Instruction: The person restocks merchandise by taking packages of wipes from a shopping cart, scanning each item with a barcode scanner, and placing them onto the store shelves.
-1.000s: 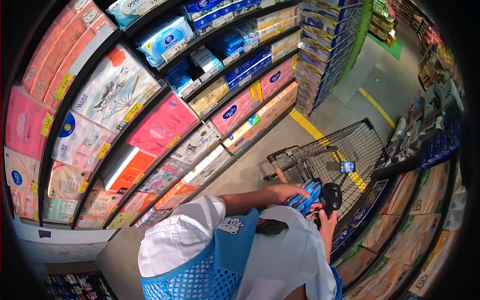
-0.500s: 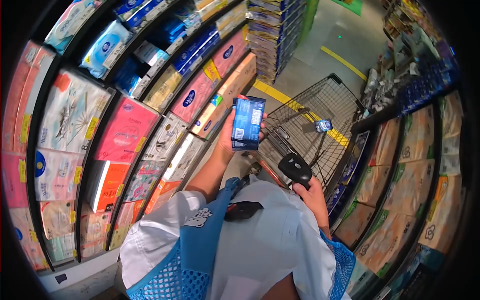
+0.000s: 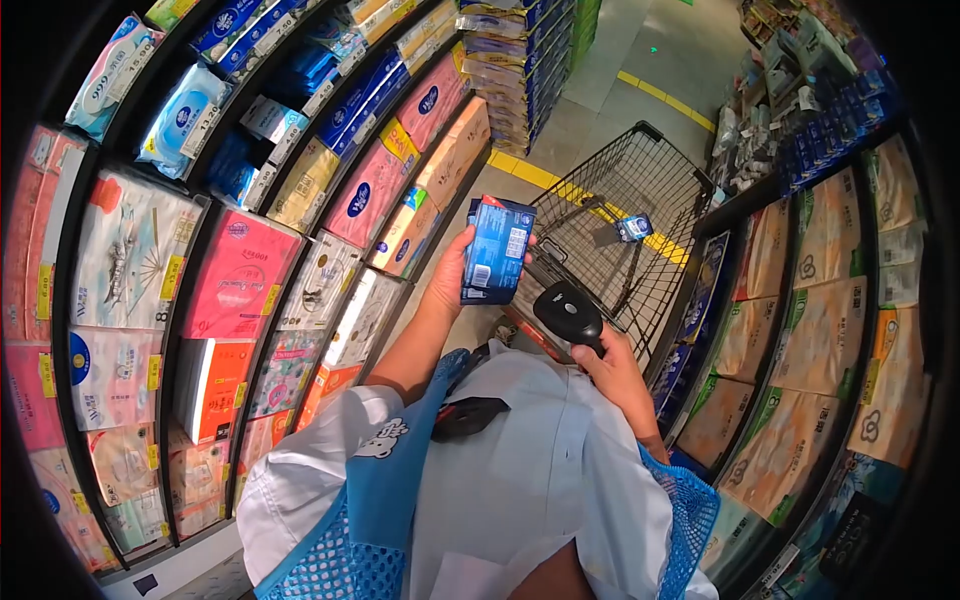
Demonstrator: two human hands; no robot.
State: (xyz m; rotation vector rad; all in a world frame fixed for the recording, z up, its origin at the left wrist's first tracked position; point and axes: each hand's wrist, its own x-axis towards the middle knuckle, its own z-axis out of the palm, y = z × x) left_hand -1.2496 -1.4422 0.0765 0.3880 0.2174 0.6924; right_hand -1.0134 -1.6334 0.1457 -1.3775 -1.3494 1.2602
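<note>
My left hand [image 3: 451,268] is closed around a dark blue pack [image 3: 495,252], probably tissues, at mid-view. Its printed face with a barcode is turned up towards me, and fingertips show along its right edge. My right hand [image 3: 612,373] grips the handle of a black handheld barcode scanner [image 3: 568,312]. The scanner's head lies below and to the right of the pack, apart from it. Beyond both hands stands a wire shopping cart [image 3: 690,175], with a small blue and white pack [image 3: 634,228] inside it.
Shelves on the left hold tissue packs, among them a pink pack [image 3: 240,275] and a blue wipes pack [image 3: 184,120]. Orange-brown paper packs [image 3: 812,330] line the right shelves. A tall stack of blue packs [image 3: 510,75] stands ahead, beside a yellow floor line [image 3: 525,172].
My right hand has brought the scanner left and up, closer to the pack. The pack in my left hand has tilted slightly. The view has shifted a little.
</note>
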